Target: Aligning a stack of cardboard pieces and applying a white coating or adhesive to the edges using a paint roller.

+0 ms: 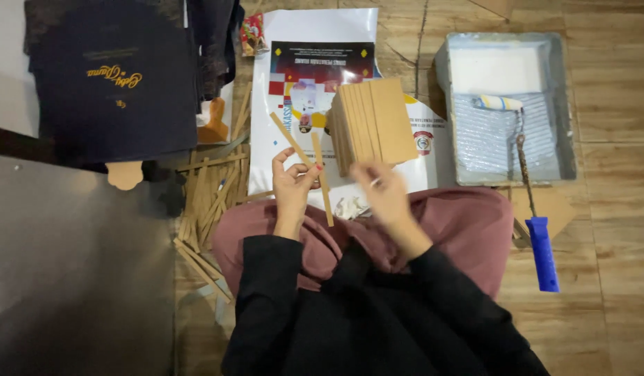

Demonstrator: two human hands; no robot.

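Observation:
My left hand [291, 186] holds two thin brown cardboard strips [320, 175] that cross each other above my lap. Close by on the right, my right hand [384, 189] is blurred, with a ring on one finger; whether it holds anything I cannot tell. Just beyond both hands a stack of brown cardboard sheets [372, 124] stands on edge on a white printed poster [322, 42] spread on the floor.
Several loose cardboard strips [209, 195] lie on the wooden floor at left. A grey paint tray [506, 104] with a roller [499, 103] sits at right; its blue handle [543, 252] reaches toward me. A dark blue box [113, 80] lies at upper left.

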